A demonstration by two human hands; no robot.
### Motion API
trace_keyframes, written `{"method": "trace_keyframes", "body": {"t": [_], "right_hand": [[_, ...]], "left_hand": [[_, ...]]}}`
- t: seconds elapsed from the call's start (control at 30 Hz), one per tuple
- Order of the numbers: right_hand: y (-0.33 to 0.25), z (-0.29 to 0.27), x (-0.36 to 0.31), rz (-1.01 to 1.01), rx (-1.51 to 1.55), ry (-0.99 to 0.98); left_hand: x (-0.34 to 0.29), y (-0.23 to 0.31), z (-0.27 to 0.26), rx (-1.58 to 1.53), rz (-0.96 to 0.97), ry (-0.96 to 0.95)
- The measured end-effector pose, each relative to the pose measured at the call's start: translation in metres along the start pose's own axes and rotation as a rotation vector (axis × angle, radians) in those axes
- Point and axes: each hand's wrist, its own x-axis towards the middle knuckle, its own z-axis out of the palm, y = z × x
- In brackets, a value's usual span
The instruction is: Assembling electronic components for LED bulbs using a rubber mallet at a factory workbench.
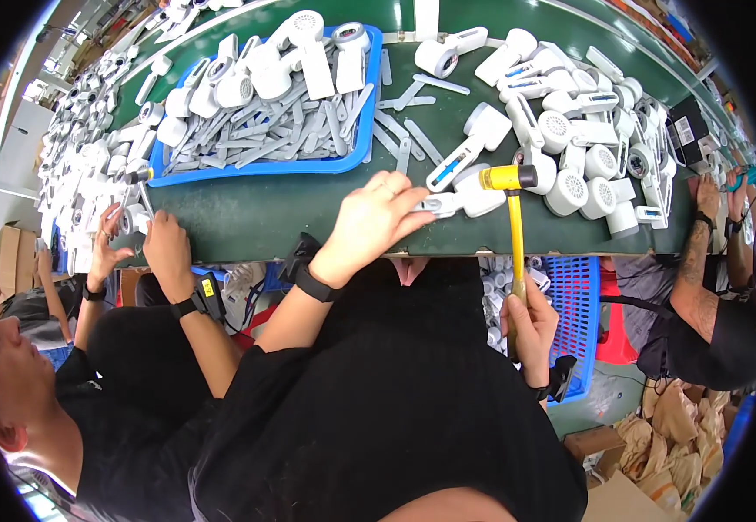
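Head view: the mallet point(516, 235) is gripped low by the right hand point(531, 329), presumably for leverage; at the fingertips of the left hand point(376, 217), closure unclear, the white device point(475, 200) is seemingly steadied.

The near end of a small white part point(443, 204) is covered by the fingers of the left hand point(374, 224), so how it is held cannot be told. Part of the handle of the yellow hammer point(516, 230) is hidden inside the right hand point(531, 326). The bottom of the blue tray point(256, 177) is buried under gray strips point(247, 146). The blue basket point(585, 300) is partly covered by the green table point(265, 210). The worker on the right point(730, 322) is cut off by the dark round edge. The far-left white pieces point(73, 143) are too small to be told apart.
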Motion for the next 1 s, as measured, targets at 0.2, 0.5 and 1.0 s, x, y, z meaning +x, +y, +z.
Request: {"method": "trace_keyframes", "body": {"t": [0.2,0.5,1.0], "right_hand": [[0.006,-0.003,0.0,-0.016,0.033,-0.022],[0.006,-0.002,-0.002,-0.042,-0.017,-0.034],[-0.01,-0.003,-0.001,-0.061,-0.368,-0.099]], "left_hand": [[0.001,0.013,-0.01,0.051,-0.07,0.001],[0.004,0.018,0.001,0.049,-0.083,0.063],[0.005,0.007,-0.008,-0.008,-0.035,-0.08]]}}
